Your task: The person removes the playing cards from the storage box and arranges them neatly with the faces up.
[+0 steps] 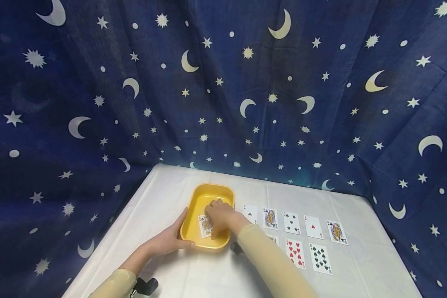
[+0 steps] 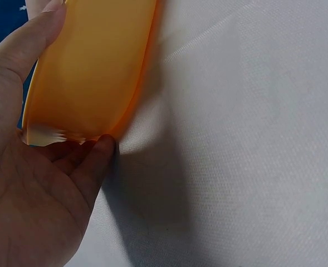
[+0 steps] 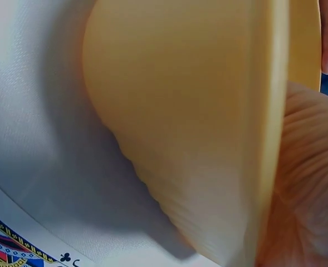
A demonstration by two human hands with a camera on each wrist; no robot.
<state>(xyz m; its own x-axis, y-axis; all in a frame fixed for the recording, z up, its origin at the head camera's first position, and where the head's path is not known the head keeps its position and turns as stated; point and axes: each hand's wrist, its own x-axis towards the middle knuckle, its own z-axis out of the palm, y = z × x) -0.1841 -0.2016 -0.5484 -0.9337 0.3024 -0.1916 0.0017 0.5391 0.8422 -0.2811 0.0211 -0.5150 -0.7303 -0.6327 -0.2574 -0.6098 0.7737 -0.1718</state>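
Observation:
A yellow plastic tub (image 1: 186, 234) stands on the white-covered table. My left hand (image 1: 171, 238) grips its near left corner, the thumb along the left side and the fingers at the near side; the left wrist view shows these fingers (image 2: 97, 167) curled against the lower edge. My right hand (image 1: 221, 217) reaches down inside the tub with bent fingers, over the right edge of a face playing card (image 1: 204, 227). Whether the fingers pinch this card is hidden. In the right wrist view the tub's wall (image 3: 186, 111) covers the fingers.
Right of the tub, playing cards lie face up in two rows, among them an ace of hearts (image 1: 313, 227), a queen (image 1: 270, 219), a hearts card (image 1: 295, 253) and a spades card (image 1: 320, 258). My right sleeve (image 1: 264, 252) partly hides one card. A blue star-patterned curtain (image 1: 223, 103) hangs behind.

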